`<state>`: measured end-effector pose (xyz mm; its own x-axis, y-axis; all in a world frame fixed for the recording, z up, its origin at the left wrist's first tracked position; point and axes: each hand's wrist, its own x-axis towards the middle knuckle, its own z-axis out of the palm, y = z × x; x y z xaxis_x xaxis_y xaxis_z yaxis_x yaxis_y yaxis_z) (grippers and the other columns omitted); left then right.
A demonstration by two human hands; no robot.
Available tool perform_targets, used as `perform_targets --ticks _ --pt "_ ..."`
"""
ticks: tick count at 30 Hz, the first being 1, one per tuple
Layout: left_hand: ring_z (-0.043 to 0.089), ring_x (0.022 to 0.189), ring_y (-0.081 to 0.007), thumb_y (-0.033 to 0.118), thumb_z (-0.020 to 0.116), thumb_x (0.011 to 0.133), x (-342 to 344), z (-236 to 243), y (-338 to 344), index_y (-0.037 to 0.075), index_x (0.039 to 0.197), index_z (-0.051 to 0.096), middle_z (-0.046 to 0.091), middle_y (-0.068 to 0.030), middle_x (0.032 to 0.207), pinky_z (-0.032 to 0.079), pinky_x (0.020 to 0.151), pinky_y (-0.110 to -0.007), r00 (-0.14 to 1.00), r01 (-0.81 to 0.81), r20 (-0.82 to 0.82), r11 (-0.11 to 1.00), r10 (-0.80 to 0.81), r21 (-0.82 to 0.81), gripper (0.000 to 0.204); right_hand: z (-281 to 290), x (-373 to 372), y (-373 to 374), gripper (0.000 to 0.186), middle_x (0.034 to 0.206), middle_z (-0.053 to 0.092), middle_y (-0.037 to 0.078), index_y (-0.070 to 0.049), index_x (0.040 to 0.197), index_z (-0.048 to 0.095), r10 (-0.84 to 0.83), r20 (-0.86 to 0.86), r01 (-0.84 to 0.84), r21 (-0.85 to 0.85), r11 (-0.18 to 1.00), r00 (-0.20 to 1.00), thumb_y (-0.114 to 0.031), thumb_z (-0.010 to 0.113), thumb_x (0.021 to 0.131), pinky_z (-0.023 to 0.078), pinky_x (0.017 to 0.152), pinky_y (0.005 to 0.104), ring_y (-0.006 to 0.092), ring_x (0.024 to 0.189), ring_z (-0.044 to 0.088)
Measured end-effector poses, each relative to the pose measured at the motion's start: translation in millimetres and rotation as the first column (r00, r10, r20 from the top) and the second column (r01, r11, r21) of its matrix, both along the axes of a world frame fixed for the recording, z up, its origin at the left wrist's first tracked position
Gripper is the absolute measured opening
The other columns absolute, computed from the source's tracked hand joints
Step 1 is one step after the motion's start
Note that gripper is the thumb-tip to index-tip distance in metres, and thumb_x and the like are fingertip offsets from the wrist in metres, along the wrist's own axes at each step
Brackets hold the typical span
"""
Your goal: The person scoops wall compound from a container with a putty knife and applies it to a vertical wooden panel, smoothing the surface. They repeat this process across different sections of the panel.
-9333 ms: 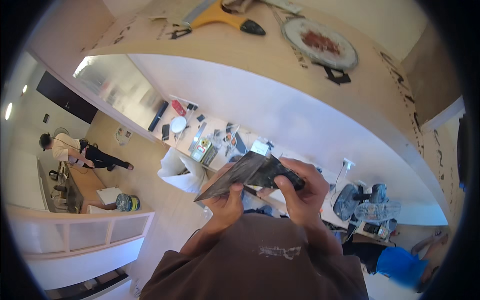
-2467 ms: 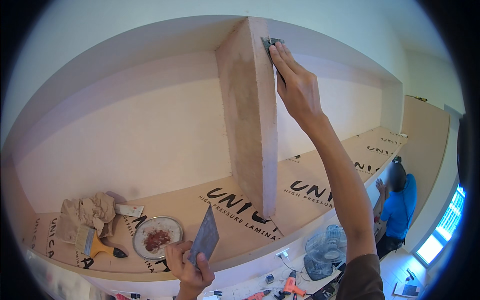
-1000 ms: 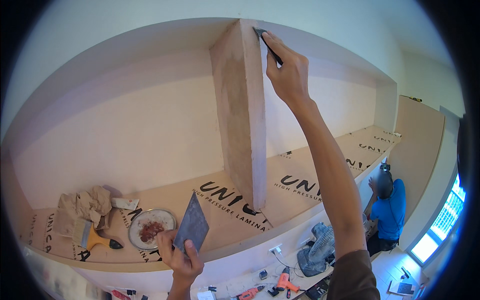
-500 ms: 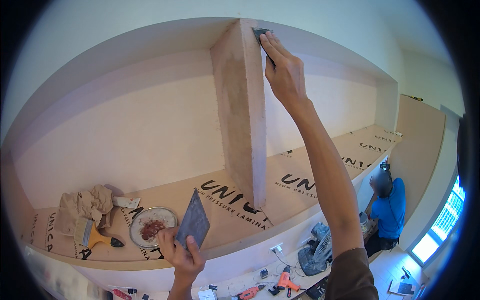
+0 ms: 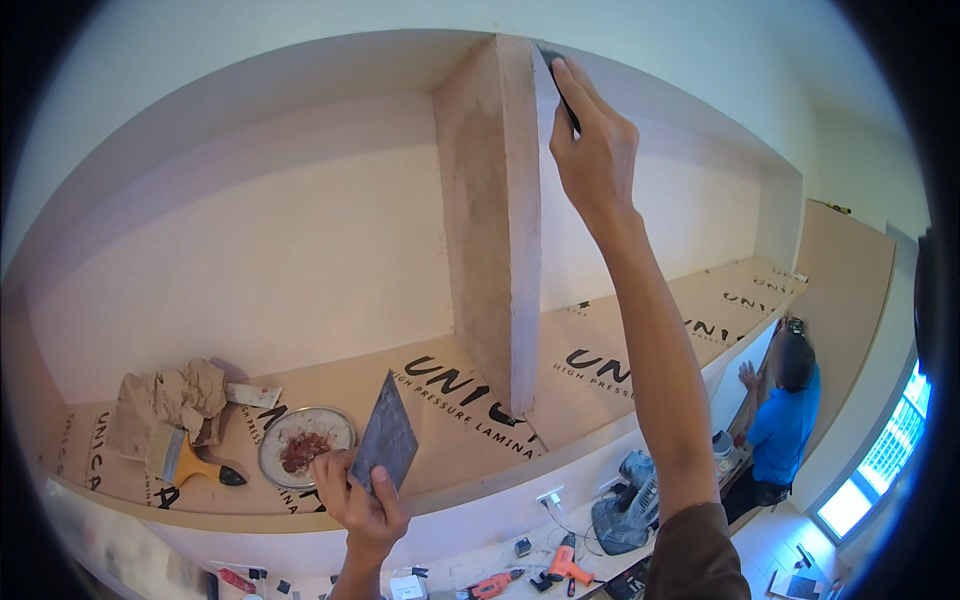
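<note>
Pinching one gray plate, jutting above left grip, clasping one dark scraper, pointing upward from right grip, one paintbrush, one dish on shelf.

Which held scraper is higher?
The scraper in the right hand, high by the divider; the other scraper in the left hand is low, near the plate.

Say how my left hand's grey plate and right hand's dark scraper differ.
The grey plate shows a broad, flat face; the dark scraper appears nearly edge-on. The plate is low in view; the scraper is high, near the top of the divider. Both are held.
</note>
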<state>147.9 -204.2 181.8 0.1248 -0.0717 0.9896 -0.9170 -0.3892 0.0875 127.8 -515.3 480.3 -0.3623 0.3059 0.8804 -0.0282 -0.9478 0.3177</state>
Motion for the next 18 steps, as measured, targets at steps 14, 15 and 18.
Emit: perform_targets --ticks 14,15,18 --pt "0.058 0.114 -0.0292 0.035 0.056 0.102 -0.2 -17.1 19.1 -0.007 0.123 0.054 0.057 -0.0223 0.124 0.046 0.097 -0.040 0.470 0.598 -0.414 0.626 -0.779 -0.500 0.047 -152.5 -89.4 79.1 0.024 0.100 0.072 0.009 0.004 0.114 0.071 0.999 -0.034 -0.534 0.845 0.016 -0.025 -0.008 0.071 0.094 0.055 0.076 0.0231 0.0108 0.090 0.069" --pt "0.057 0.120 -0.0298 0.038 0.057 0.101 -7.3 -13.6 14.2 -0.007 0.130 0.050 0.056 -0.0229 0.130 0.046 0.101 -0.042 0.316 0.672 -0.423 0.515 -0.849 -0.533 0.054 -169.3 -86.7 91.4 0.023 0.101 0.072 0.009 0.004 0.113 0.072 0.997 0.037 -0.503 0.862 -0.065 -0.067 -0.008 0.071 0.094 0.055 0.077 0.0231 0.0114 0.091 0.069" --pt "0.054 0.130 -0.0311 0.045 0.058 0.100 -35.4 6.5 -10.9 -0.006 0.145 0.041 0.053 -0.0241 0.141 0.044 0.109 -0.044 -0.073 0.755 -0.391 0.206 -0.917 -0.623 0.070 -198.6 -96.2 124.8 0.019 0.104 0.073 0.008 0.002 0.109 0.074 0.987 0.122 -0.298 0.943 -0.148 -0.104 -0.009 0.071 0.094 0.052 0.090 0.0257 0.0154 0.112 0.066"
